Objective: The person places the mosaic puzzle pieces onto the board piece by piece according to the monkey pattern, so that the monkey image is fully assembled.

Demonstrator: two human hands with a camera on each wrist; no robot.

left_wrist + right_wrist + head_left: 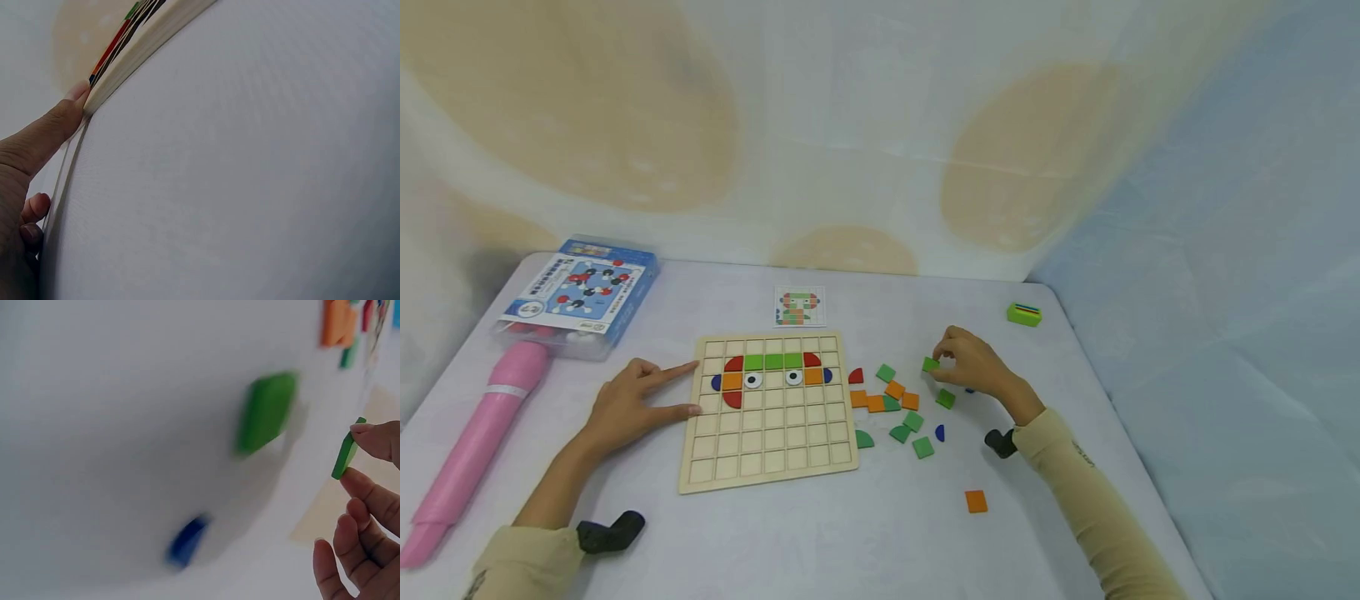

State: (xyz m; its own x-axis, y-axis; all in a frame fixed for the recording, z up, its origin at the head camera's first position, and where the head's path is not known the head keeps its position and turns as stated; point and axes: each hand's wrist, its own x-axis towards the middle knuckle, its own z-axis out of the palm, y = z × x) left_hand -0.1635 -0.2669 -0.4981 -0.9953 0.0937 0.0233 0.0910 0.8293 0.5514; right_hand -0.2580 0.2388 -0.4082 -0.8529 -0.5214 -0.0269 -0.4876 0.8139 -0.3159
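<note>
My right hand pinches a green square tile between thumb and fingertips, raised off the table in the right wrist view. Below it lie another green tile and a blue half-round piece. With thumb and forefinger stretched apart, my left hand touches the left edge of a wooden grid board. Its upper rows hold a green strip, red quarter-round pieces, orange squares, blue half-rounds and two white eye pieces.
Loose orange, green, red and blue pieces lie right of the board, with one orange square nearer the front. Behind the board is a pattern card. A green block, a blue box and a pink wand-like object lie farther out.
</note>
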